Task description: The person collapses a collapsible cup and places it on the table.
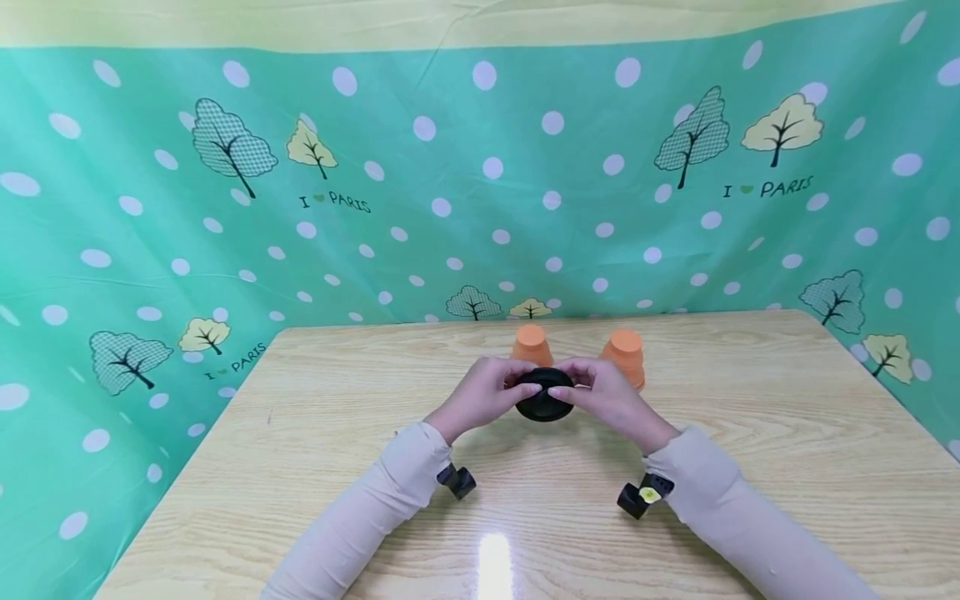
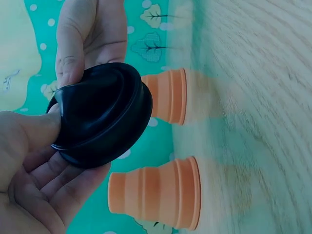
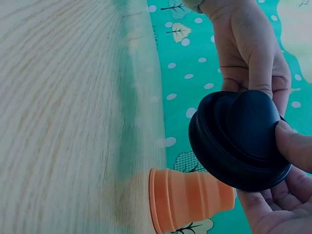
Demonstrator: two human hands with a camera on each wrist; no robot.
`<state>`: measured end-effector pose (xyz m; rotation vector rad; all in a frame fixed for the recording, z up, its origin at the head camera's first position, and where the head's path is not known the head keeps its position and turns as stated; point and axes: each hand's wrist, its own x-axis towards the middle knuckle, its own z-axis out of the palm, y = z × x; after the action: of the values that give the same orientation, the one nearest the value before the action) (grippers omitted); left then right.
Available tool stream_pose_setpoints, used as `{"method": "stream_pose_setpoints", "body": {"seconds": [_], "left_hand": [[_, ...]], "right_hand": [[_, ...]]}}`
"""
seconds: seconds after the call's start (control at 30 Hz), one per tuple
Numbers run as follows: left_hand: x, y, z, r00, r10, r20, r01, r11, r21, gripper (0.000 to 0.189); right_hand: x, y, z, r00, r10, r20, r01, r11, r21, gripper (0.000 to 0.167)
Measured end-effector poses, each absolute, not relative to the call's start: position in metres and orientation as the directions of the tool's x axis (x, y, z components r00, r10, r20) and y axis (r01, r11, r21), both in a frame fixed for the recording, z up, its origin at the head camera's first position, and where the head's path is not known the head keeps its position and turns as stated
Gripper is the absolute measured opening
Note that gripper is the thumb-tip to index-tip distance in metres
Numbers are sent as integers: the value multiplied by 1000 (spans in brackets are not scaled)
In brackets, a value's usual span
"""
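Note:
A black collapsible cup, squashed into a low ringed disc, is held off the table between both hands. My left hand grips its left side, the thumb pressing on the smooth middle and the fingers underneath. The right hand grips the opposite side the same way. In the left wrist view the middle of the black cup looks dented near the thumbs. The right wrist view shows stepped rings along the side of the black cup. Part of its far rim is hidden by fingers.
Behind the hands, two orange stepped collapsible cups stand upside down, one orange cup at the left and another orange cup at the right. The wooden table ends at a green dotted curtain.

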<state>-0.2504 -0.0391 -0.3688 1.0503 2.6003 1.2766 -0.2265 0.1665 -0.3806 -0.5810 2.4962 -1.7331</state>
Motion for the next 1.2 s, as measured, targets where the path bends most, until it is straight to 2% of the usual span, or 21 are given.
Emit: {"method": "stream_pose_setpoints", "body": {"seconds": [0.17,0.27,0.43,0.83,1.2], "left_hand": [[-251,-39,-370,-804,558,204,445,338,830,24],[-250,-39,-369,-833,526,174,357,270,894,32],[-250,-37,-368,-856,495,151,284,204,937,38],[-246,-32,-363,-867,463,184,294,179,939,32],[-247,-30,-371,-880,378,287,368,160,916,26]], "right_hand": [[-225,166,-379,-943,-287,168,-253,292,-922,23],[-225,167,-378,-959,-241,148,-203,225,-953,26],[-225,168,-375,-977,-162,135,-155,116,-981,33],[-225,167,-376,-980,-141,143,-153,61,-986,32],[-224,166,-374,-978,-147,150,-158,44,-986,31]]}}
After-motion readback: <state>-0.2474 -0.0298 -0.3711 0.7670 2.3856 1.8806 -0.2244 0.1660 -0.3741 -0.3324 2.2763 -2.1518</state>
